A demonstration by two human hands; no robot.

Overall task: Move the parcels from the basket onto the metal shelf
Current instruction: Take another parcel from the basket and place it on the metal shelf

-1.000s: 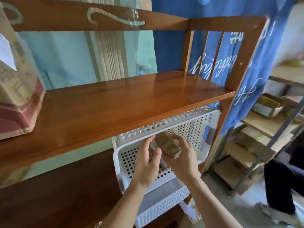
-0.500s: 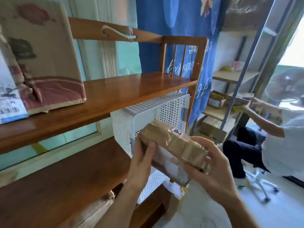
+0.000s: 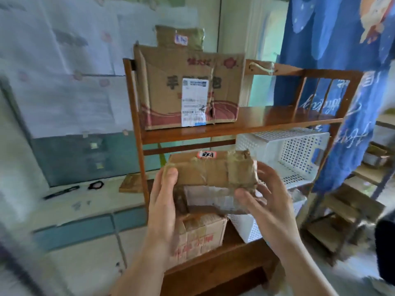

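Observation:
I hold a brown taped cardboard parcel [image 3: 210, 171] with a small red-rimmed label on top, in the air in front of the wooden rack. My left hand [image 3: 163, 201] grips its left end with the thumb on top. My right hand [image 3: 265, 197] holds its right end and underside. The white perforated plastic basket [image 3: 299, 150] lies on its side on the rack's lower board, behind and right of the parcel. A metal shelf [image 3: 361, 201] with wooden boards stands at the far right, partly behind a blue curtain.
A wooden rack [image 3: 267, 122] holds a large printed carton [image 3: 188, 88] with a smaller parcel [image 3: 180, 37] on top. Another carton [image 3: 201, 236] sits on the lower board under my hands. A blue curtain [image 3: 342, 67] hangs at the right. A tiled ledge [image 3: 85, 201] runs along the left.
The parcel has come out of the basket and away from the rack in both hands. My view has pulled back and swung left, so the whole rack and the large carton show.

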